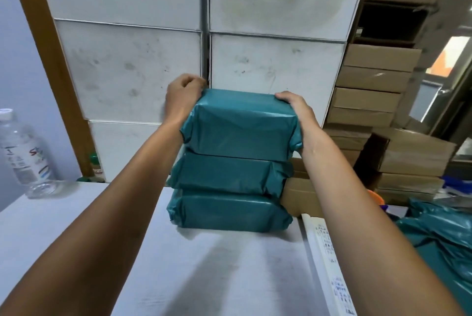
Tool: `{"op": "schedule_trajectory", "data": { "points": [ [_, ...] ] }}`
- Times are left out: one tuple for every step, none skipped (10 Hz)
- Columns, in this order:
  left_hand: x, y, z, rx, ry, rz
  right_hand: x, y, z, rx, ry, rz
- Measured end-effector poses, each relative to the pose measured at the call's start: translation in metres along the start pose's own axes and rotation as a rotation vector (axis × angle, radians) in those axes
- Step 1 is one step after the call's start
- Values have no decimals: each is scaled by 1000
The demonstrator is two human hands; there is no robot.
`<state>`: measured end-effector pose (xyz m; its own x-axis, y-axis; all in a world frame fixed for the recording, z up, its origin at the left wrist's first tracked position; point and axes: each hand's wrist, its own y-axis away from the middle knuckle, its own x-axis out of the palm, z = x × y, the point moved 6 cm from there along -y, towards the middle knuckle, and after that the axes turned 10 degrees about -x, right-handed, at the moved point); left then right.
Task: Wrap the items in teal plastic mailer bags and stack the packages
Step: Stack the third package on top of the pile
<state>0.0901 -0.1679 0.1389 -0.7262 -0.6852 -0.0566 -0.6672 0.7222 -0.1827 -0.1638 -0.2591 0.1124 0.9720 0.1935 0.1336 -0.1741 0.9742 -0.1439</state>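
Three teal packages are sitting stacked at the table's (76,239) far edge.
We are gripping the top package (242,124) by its ends, left hand (182,97) and right hand (296,109) closed around it; white boxes (132,70) are crowding behind, cardboard boxes (367,91) rightward; open tabletop is lying nearer us.

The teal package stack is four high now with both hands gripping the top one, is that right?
Not quite: the head view shows the stack three high, not four. The left hand and right hand do grip the top package, above the middle package and bottom package.
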Motion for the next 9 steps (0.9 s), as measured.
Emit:
{"op": "schedule_trajectory", "data": {
  "points": [
    [-12,-5,7,13,6,-55,4,2,6,-32,45,-75],
    [-23,-2,5,-117,72,48,5,-1,7,-64,89,-143],
    [-36,19,-6,-121,78,271,4,-4,11,-110,142,-182],
    [-39,51,-4,42,-121,448,4,-7,15,-154,183,-181],
    [-38,66,10,223,-313,415,8,-8,18,-171,196,-153],
    [-38,68,14,270,-283,338,10,-4,20,-169,163,-95],
    [-41,70,11,289,-297,332,4,7,26,-166,135,-52],
    [-45,70,7,292,-307,330,-8,14,30,-201,162,-63],
    [-54,71,1,271,-303,286,-14,25,34,-256,212,-106]
  ]
}}
